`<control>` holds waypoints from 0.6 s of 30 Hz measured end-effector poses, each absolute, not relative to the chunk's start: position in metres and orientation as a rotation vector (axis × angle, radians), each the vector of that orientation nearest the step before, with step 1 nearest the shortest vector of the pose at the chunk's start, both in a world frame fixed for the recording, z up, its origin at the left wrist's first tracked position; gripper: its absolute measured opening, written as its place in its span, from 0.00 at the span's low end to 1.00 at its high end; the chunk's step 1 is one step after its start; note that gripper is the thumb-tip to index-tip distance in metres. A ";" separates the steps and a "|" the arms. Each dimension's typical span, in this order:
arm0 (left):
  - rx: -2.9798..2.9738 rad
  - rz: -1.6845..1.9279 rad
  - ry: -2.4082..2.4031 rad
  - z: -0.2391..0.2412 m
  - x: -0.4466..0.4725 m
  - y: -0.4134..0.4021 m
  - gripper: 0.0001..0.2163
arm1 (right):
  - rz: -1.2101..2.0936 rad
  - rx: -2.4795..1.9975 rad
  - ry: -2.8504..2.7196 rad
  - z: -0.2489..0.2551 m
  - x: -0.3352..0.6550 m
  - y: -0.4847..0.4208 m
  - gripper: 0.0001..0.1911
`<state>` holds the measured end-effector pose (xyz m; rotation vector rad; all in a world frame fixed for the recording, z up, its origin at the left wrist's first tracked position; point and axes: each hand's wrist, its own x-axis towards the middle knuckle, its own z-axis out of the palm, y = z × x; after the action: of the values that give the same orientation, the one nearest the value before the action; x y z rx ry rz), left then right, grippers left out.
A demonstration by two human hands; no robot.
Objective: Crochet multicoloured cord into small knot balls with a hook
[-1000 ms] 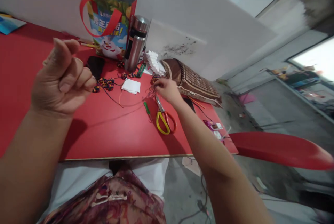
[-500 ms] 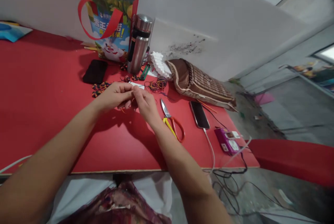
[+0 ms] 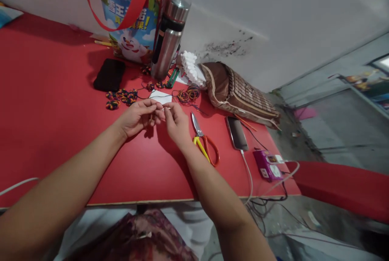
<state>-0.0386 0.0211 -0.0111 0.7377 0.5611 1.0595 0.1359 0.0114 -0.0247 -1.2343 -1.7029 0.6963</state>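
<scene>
My left hand and my right hand meet over the red table, fingertips pinched together on thin coloured threads that I can barely make out. Both hands have their fingers closed. A bundle of coloured cords lies just beyond my right hand. Several small braided knots lie beyond my left hand. Scissors with yellow and red handles rest on the table right of my right wrist.
A printed bag with red handles, a steel flask, a black pouch, a white paper and a brown woven cushion stand at the back. A phone and a purple power strip lie right.
A second ago my left hand was raised near the camera and my right reached to the cord bundle. Both hands have come together at the table's middle and now hold the threads.
</scene>
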 end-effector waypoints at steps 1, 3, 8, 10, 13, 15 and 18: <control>0.719 1.060 0.556 -0.012 -0.038 0.022 0.08 | 0.695 -1.231 -1.693 -0.025 0.137 0.011 0.12; 0.690 1.059 0.550 -0.013 -0.036 0.022 0.08 | 0.700 -1.218 -1.678 -0.025 0.139 0.010 0.11; 0.655 1.044 0.574 -0.015 -0.038 0.023 0.10 | 0.684 -1.212 -1.693 -0.024 0.141 0.007 0.10; 0.651 1.027 0.594 -0.016 -0.039 0.023 0.11 | 0.683 -1.222 -1.707 -0.024 0.141 0.007 0.10; 0.644 1.020 0.608 -0.017 -0.039 0.023 0.13 | 0.660 -1.198 -1.690 -0.025 0.142 0.008 0.11; 0.636 1.032 0.616 -0.017 -0.037 0.023 0.15 | 0.649 -1.183 -1.675 -0.026 0.143 0.008 0.10; 0.625 1.048 0.624 -0.017 -0.034 0.024 0.18 | 0.664 -1.204 -1.703 -0.026 0.142 0.007 0.08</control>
<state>-0.0339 0.0236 -0.0168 0.6249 0.6238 1.0482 0.1423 0.0075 -0.0256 -1.2039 -1.7032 0.6642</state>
